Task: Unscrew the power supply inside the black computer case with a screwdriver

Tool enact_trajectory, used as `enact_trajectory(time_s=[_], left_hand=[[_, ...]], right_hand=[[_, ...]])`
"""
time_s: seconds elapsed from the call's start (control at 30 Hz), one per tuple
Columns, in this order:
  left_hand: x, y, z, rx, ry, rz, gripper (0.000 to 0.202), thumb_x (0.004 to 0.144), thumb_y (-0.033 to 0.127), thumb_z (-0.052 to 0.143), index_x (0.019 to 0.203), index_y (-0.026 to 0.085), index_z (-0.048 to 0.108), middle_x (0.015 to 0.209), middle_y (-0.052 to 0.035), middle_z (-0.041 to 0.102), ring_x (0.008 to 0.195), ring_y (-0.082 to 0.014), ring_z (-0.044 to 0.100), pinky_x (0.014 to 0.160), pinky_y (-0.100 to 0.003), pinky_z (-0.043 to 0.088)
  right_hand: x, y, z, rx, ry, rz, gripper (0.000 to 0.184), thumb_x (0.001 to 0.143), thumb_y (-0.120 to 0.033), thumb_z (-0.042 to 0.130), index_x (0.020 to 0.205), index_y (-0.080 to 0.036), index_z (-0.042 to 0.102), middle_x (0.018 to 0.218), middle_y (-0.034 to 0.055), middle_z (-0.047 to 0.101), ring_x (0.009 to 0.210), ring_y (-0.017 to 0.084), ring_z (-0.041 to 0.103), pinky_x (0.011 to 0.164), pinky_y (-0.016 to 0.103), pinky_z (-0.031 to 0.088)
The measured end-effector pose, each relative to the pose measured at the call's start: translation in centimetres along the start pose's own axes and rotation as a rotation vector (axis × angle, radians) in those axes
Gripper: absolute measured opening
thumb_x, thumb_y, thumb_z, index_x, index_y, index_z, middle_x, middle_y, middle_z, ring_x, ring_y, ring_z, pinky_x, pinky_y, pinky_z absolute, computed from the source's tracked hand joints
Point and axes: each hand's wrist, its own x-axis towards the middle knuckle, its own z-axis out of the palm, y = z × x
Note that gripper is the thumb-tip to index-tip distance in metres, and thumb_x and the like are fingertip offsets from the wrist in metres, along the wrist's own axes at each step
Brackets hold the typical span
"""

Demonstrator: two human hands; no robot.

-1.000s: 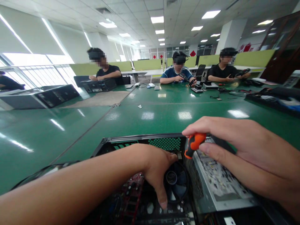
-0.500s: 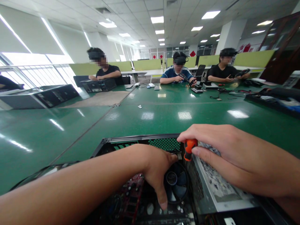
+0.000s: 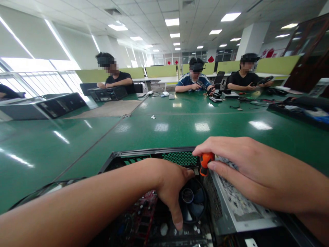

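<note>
My left hand reaches into a desktop computer case. Its thumb and fingers are spread round the left side of a round black cooling fan, the fingertips near its upper edge and the thumb at its lower left. My right hand grips the orange and black handle of a screwdriver between thumb and fingers. The screwdriver stands nearly upright by the fan's upper right edge; its tip is hidden. Left of the fan lies a red circuit board, partly under my left forearm.
A silver power supply box sits under my right hand. Across the green table several people work. Two dark computer cases stand at the far left. A black tray lies at the right.
My right hand and the screwdriver have shifted very slightly left. My left hand stays at the fan.
</note>
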Motion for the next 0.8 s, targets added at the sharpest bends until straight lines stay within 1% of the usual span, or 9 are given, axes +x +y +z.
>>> enact_trajectory(time_s=[0.07, 0.17, 0.3, 0.43, 0.5, 0.57, 0.67, 0.73, 0.8], left_hand=[[-0.03, 0.12, -0.23, 0.022, -0.019, -0.023, 0.121, 0.045, 0.044, 0.080, 0.151, 0.021, 0.028, 0.157, -0.0106, 0.034, 0.144, -0.0352, 0.032, 0.116, -0.045, 0.030], [-0.12, 0.34, -0.62, 0.049, -0.046, -0.017, 0.121, 0.045, 0.047, 0.078, 0.151, 0.018, 0.028, 0.159, -0.0109, 0.031, 0.146, -0.0357, 0.027, 0.116, -0.045, 0.031], [-0.13, 0.48, -0.67, 0.046, -0.043, -0.031, 0.119, 0.045, 0.047, 0.079, 0.150, 0.016, 0.032, 0.158, -0.0117, 0.032, 0.146, -0.0348, 0.028, 0.116, -0.044, 0.031], [0.11, 0.30, -0.30, 0.037, -0.045, -0.047, 0.119, 0.045, 0.046, 0.080, 0.149, 0.015, 0.032, 0.156, -0.0147, 0.035, 0.143, -0.0349, 0.034, 0.118, -0.045, 0.027], [0.24, 0.14, -0.15, 0.045, -0.046, -0.058, 0.119, 0.044, 0.048, 0.080, 0.149, 0.014, 0.034, 0.156, -0.0162, 0.035, 0.142, -0.0361, 0.036, 0.118, -0.046, 0.027], [0.31, 0.01, -0.08, 0.037, -0.035, -0.028, 0.121, 0.044, 0.048, 0.080, 0.150, 0.017, 0.031, 0.157, -0.0140, 0.033, 0.142, -0.0349, 0.036, 0.117, -0.045, 0.029], [0.24, -0.08, -0.05, 0.009, -0.011, 0.008, 0.122, 0.046, 0.046, 0.080, 0.152, 0.022, 0.026, 0.155, -0.0099, 0.038, 0.140, -0.0334, 0.039, 0.115, -0.043, 0.033], [0.13, -0.09, -0.06, -0.006, -0.004, 0.016, 0.122, 0.045, 0.046, 0.081, 0.152, 0.024, 0.027, 0.153, -0.0090, 0.042, 0.138, -0.0336, 0.042, 0.114, -0.044, 0.035], [0.05, -0.13, -0.07, -0.019, -0.011, 0.006, 0.122, 0.044, 0.045, 0.082, 0.151, 0.023, 0.028, 0.153, -0.0099, 0.041, 0.138, -0.0343, 0.042, 0.114, -0.044, 0.035]], right_hand=[[-0.06, -0.03, -0.04, 0.005, -0.009, 0.006, 0.027, 0.097, -0.016, 0.048, 0.120, -0.025, 0.059, 0.117, 0.0013, 0.069, 0.104, 0.018, 0.063, 0.088, 0.030, 0.046], [-0.07, -0.12, -0.05, 0.032, -0.037, -0.003, 0.025, 0.096, -0.014, 0.048, 0.115, -0.025, 0.060, 0.114, 0.0004, 0.069, 0.101, 0.017, 0.063, 0.087, 0.028, 0.046], [0.10, -0.13, 0.02, 0.043, -0.043, -0.031, 0.022, 0.096, -0.014, 0.048, 0.109, -0.024, 0.062, 0.106, 0.0011, 0.070, 0.093, 0.016, 0.064, 0.080, 0.028, 0.046], [0.28, 0.15, -0.10, -0.030, -0.003, -0.001, 0.008, 0.092, -0.027, 0.060, 0.096, -0.022, 0.066, 0.090, 0.0015, 0.070, 0.075, 0.017, 0.062, 0.066, 0.029, 0.044], [0.29, 0.25, -0.19, -0.049, -0.006, -0.003, 0.009, 0.092, -0.030, 0.061, 0.094, -0.023, 0.066, 0.088, 0.0013, 0.070, 0.073, 0.017, 0.061, 0.064, 0.030, 0.044], [0.21, 0.26, -0.18, -0.036, -0.021, -0.028, 0.012, 0.095, -0.024, 0.056, 0.103, -0.024, 0.065, 0.100, 0.0022, 0.071, 0.084, 0.018, 0.064, 0.072, 0.030, 0.047], [-0.03, 0.20, 0.04, -0.015, -0.024, -0.056, 0.032, 0.097, -0.012, 0.047, 0.125, -0.024, 0.057, 0.121, 0.0032, 0.068, 0.107, 0.019, 0.063, 0.090, 0.032, 0.047], [-0.15, 0.10, 0.19, -0.007, -0.011, -0.040, 0.037, 0.097, -0.011, 0.045, 0.130, -0.025, 0.053, 0.124, 0.0023, 0.068, 0.110, 0.018, 0.063, 0.092, 0.031, 0.047], [-0.22, -0.08, 0.19, 0.016, 0.020, -0.012, 0.034, 0.097, -0.014, 0.046, 0.127, -0.027, 0.054, 0.120, 0.0010, 0.068, 0.106, 0.017, 0.065, 0.088, 0.030, 0.049]])
